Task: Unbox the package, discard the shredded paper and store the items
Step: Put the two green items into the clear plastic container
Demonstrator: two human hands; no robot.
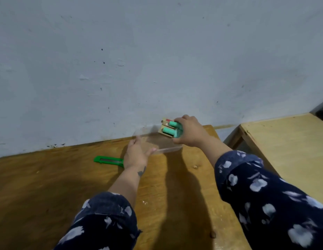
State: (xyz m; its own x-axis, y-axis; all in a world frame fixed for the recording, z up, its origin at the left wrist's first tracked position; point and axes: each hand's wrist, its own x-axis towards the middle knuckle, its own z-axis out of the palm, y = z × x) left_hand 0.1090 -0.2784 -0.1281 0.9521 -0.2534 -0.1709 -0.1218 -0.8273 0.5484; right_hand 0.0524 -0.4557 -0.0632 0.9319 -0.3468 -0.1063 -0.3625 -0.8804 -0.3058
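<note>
A clear plastic container (168,149) stands on the brown wooden table (49,186) near the wall. My left hand (137,154) holds its near left rim, thumb over the edge. My right hand (189,131) grips several small carded packs with teal cylinders (168,129) and holds them just above the container's far right corner. The inside of the container shows only the table through it. No box or shredded paper is in view.
A green utility knife (107,160) lies on the table left of my left wrist, partly hidden by it. A lighter wooden table (283,141) stands to the right across a narrow gap. The pale blue wall (157,60) runs right behind the container.
</note>
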